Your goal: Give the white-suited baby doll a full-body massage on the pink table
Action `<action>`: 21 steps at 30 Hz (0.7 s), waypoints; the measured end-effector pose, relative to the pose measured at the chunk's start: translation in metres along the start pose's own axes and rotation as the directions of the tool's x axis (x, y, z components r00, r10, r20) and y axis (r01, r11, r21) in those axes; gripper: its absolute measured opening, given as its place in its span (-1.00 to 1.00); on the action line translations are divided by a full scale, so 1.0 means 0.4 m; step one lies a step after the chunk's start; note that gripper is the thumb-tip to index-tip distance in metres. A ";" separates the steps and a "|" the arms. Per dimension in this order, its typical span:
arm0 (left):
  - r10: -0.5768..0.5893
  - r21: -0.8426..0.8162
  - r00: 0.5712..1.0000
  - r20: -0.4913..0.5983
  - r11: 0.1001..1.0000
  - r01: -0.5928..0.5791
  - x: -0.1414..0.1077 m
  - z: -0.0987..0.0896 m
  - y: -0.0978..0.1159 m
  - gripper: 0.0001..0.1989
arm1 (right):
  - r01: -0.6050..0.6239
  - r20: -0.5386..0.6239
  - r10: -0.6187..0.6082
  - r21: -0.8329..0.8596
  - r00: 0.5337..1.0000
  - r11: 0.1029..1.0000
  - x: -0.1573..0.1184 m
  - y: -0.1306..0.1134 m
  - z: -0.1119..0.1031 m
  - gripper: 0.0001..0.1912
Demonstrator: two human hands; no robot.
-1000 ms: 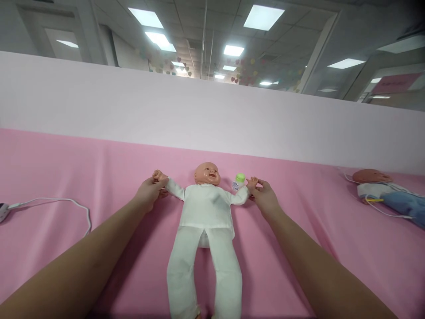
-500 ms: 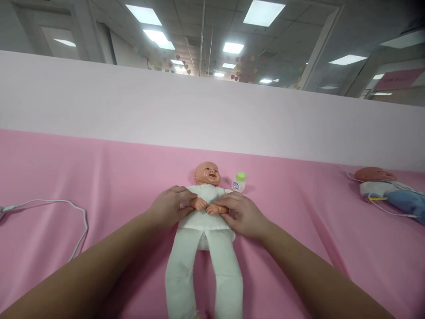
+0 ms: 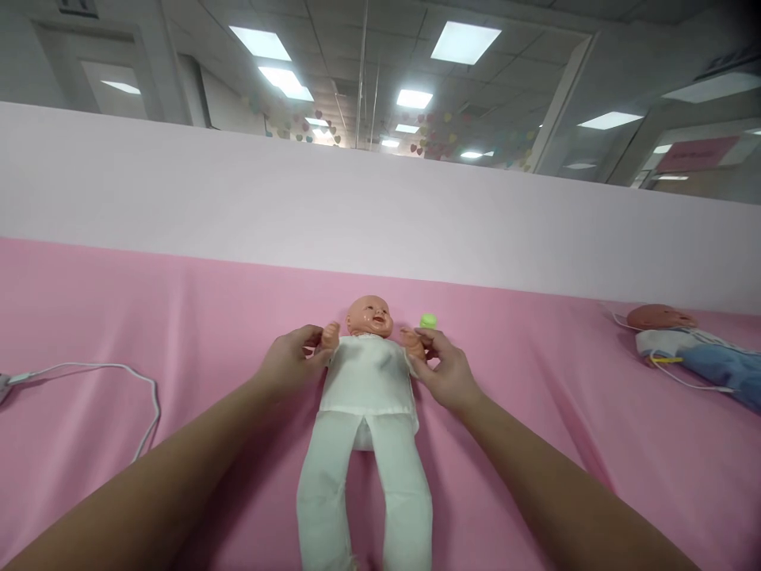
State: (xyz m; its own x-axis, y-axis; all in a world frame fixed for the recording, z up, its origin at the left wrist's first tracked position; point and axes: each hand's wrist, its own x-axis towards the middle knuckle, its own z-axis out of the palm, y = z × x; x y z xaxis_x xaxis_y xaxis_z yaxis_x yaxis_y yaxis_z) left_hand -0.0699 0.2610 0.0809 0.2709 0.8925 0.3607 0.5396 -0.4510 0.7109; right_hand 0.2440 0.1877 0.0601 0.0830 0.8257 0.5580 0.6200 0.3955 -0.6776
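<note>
A baby doll in a white top and white trousers lies on its back, head away from me. My left hand grips the doll's forearm on the left side, thumb and fingers closed round it. On the other side my right hand holds the doll's other forearm between thumb and fingers. Both doll hands are raised beside its head, out from the chest. Just beyond my right hand shows the green cap of a small bottle; the bottle's body is hidden.
The doll rests on a pink cloth with a low white wall behind. A white cable curves at left. At far right lies a second doll in blue and white, with thin tubes. Windows rise above the wall.
Both my hands have moved the doll's arms up and outward, from crossed over its chest to beside its head. My right hand now covers the bottle's body.
</note>
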 end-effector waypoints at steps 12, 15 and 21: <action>-0.643 -0.690 0.762 0.075 0.518 0.505 0.094 -0.028 -0.150 -0.69 | -0.652 -0.060 0.655 0.071 0.753 0.755 0.050 0.161 -0.073 0.06; -0.625 -0.686 0.777 0.081 0.530 0.498 0.092 -0.031 -0.143 -0.67 | -0.670 -0.055 0.682 0.145 0.730 0.728 0.054 0.176 -0.073 0.07; -0.525 -0.633 0.851 -0.001 0.659 0.406 0.067 -0.030 -0.108 -0.60 | -0.533 -0.284 0.541 0.112 0.792 0.839 0.058 0.161 -0.081 -0.12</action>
State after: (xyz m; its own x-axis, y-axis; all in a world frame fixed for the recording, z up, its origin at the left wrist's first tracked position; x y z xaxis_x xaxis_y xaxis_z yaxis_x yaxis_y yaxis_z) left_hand -0.0955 0.3043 0.0671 -0.0538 0.9964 -0.0653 -0.0392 0.0633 0.9972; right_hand 0.3111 0.2194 0.0451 0.6229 0.7531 0.2115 0.3883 -0.0629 -0.9194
